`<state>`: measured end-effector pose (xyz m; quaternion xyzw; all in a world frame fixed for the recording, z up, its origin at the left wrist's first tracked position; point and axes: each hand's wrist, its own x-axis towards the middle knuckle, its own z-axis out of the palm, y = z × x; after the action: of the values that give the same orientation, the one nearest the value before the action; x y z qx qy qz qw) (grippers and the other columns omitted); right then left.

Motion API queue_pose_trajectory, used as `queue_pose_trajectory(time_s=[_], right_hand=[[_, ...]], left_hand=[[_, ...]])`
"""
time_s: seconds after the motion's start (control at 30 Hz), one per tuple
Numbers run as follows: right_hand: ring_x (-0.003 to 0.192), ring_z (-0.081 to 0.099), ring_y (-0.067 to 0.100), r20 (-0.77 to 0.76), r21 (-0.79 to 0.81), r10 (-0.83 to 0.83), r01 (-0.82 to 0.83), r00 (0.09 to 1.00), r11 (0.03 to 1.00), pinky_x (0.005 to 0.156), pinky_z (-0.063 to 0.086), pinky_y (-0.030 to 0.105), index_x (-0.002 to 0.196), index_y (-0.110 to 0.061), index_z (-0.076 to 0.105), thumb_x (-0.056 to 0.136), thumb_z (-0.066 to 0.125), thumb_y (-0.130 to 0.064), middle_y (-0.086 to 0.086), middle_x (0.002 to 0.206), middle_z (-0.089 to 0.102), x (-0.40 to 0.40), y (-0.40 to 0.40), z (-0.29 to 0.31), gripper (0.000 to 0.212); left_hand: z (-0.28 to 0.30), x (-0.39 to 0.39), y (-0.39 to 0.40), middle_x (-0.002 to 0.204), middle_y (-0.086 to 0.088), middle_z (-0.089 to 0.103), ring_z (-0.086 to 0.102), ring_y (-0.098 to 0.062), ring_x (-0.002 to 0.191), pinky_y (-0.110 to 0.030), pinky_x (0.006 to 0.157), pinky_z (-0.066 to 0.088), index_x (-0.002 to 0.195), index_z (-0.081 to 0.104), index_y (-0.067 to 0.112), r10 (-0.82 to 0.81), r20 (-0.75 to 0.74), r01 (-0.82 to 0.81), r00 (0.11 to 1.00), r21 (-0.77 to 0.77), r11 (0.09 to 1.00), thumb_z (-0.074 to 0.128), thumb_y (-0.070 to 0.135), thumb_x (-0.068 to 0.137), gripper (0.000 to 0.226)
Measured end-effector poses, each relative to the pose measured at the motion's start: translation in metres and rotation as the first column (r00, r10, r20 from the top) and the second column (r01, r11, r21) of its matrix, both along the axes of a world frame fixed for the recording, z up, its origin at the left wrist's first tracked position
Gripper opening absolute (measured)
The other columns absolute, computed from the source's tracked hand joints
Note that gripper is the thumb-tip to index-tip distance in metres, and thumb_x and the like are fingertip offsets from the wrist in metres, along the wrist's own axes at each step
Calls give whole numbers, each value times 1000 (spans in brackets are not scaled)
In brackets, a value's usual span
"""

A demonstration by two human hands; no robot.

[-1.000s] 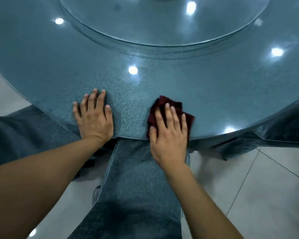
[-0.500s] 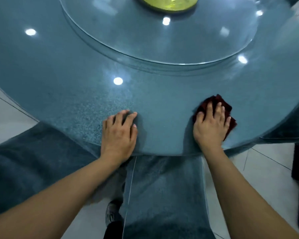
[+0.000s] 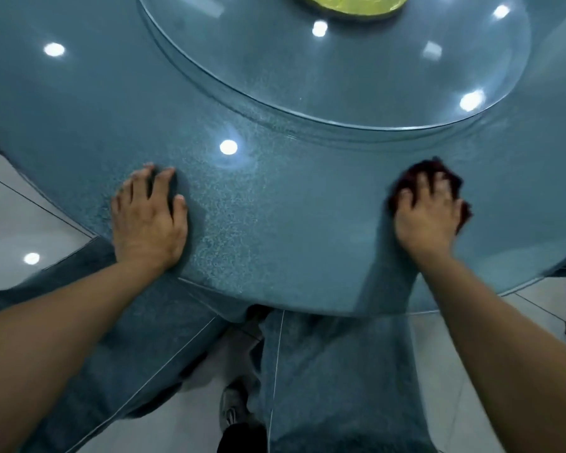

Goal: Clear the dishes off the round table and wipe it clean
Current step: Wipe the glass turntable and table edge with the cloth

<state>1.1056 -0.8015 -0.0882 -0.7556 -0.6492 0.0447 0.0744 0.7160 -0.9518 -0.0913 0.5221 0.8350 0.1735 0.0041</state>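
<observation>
Table (image 3: 275, 223): round, blue, speckled. Dark red cloth (image 3: 433, 173) near its front edge, right side, under right hand (image 3: 427, 217), fingers spread, pressing. Left hand (image 3: 149, 220) flat on table, fingers spread. Glass turntable (image 3: 340, 70) at centre.

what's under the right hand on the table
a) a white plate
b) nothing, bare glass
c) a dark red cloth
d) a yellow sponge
c: the right hand presses flat on a dark red cloth whose edges show past the fingers, near the edge of the round table.
</observation>
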Motion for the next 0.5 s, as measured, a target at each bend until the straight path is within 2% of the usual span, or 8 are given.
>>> queue_pose_trajectory(time_s=[0.07, 0.13, 0.2, 0.27, 0.3, 0.4, 0.43, 0.5], right_hand=[[155, 7, 21, -67, -72, -209, 204, 976, 976, 123, 1, 51, 159, -24, 24, 101, 25, -47, 7, 168, 10, -14, 27, 2, 62], [155, 4, 21, -89, -59, -245, 241, 965, 969, 123, -1, 52, 159, -23, 22, 103, 27, -43, 7, 168, 9, -63, 34, 0, 60], [155, 7, 22, -88, 5, -101, 102, 991, 995, 123, -2, 51, 158, -22, 25, 102, 31, -42, 9, 167, 12, -130, 25, -5, 60], [154, 8, 21, -82, 32, 143, -141, 986, 989, 124, -3, 49, 158, -23, 26, 101, 33, -44, 7, 167, 13, -203, -1, -9, 60], [154, 9, 20, -71, 43, 293, -290, 954, 956, 124, -2, 48, 157, -24, 28, 101, 34, -44, 6, 167, 15, -239, -16, -8, 60], [153, 15, 18, -81, 17, 651, -652, 755, 758, 124, 2, 46, 155, -28, 34, 100, 36, -44, 5, 165, 22, -306, -52, -2, 57], [153, 16, 17, -97, 8, 695, -698, 712, 716, 124, 2, 45, 154, -29, 35, 100, 37, -44, 4, 165, 24, -307, -53, -2, 56], [153, 17, 16, -96, 18, 702, -704, 706, 710, 124, 2, 43, 154, -31, 36, 99, 37, -45, 2, 165, 25, -282, -46, -3, 56]], left_hand=[[0, 1, 2, 150, -13, 43, 40, -38, 134, -53, 113, 28, 142, 48, 18, 13, -5, -13, 1000, 2, 1000, 39, 37, 97, 50], [-2, -1, 1, 151, -12, 44, 41, -37, 135, -52, 113, 29, 143, 48, 19, 23, -9, -23, 1000, -5, 1000, 37, 38, 97, 51], [-3, -2, 2, 152, -11, 43, 40, -37, 135, -51, 113, 28, 143, 49, 20, 32, 7, -32, 999, 4, 999, 37, 37, 97, 51], [-3, -2, 1, 152, -10, 43, 40, -36, 135, -50, 114, 28, 144, 49, 21, 26, 8, -26, 1000, 8, 1000, 39, 35, 97, 50], [-3, -2, 0, 152, -10, 43, 41, -36, 135, -50, 114, 29, 144, 49, 21, 26, 9, -26, 1000, 5, 1000, 40, 34, 96, 50], [-3, -2, 0, 152, -12, 44, 42, -37, 134, -50, 112, 31, 143, 50, 18, 35, -8, -35, 999, 5, 999, 41, 29, 96, 49], [-2, -1, 0, 152, -12, 45, 42, -37, 134, -51, 111, 31, 143, 50, 18, 38, -8, -38, 999, 3, 999, 43, 27, 96, 48], [0, 0, 0, 152, -10, 43, 42, -36, 135, -51, 112, 31, 144, 49, 19, 25, -10, -25, 1000, -14, 1000, 46, 24, 97, 48]])
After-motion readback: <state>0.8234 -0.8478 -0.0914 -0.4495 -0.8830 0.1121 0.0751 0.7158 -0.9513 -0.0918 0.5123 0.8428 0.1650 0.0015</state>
